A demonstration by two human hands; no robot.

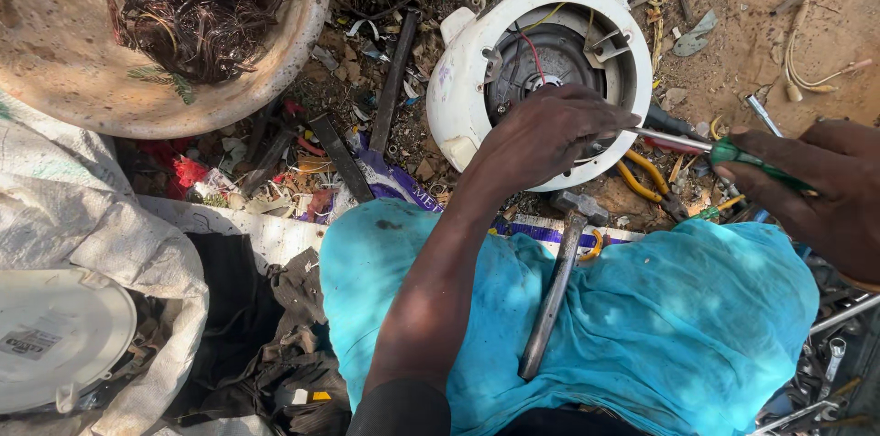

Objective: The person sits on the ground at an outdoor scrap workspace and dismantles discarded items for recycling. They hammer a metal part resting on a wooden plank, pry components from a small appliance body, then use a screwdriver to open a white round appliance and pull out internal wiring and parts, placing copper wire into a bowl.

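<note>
Left hand (543, 135) resting palm-down on the rim of a round white appliance housing (458, 78), fingers curled over the edge and pinching the metal shaft of a screwdriver (683, 141). Right hand (816, 193) closed around the same screwdriver's green handle, partly cut off at the frame's right edge. Inside the housing, just beyond the left fingers, a dark motor core with red and yellow wires; fingertips hidden there, so exact contact hard to make out. Below the left wrist, a hammer (557, 285) lying across a turquoise cloth (678, 326) over the lap. Between the hands, yellow-handled pliers (646, 181), half buried in debris. Far left of the left arm, a white round lid (55, 340) bearing a small rectangular label, print too small to make out. Above that, a shallow basin (302, 42) of tangled dark wire, cropped by the frame's top.
</note>
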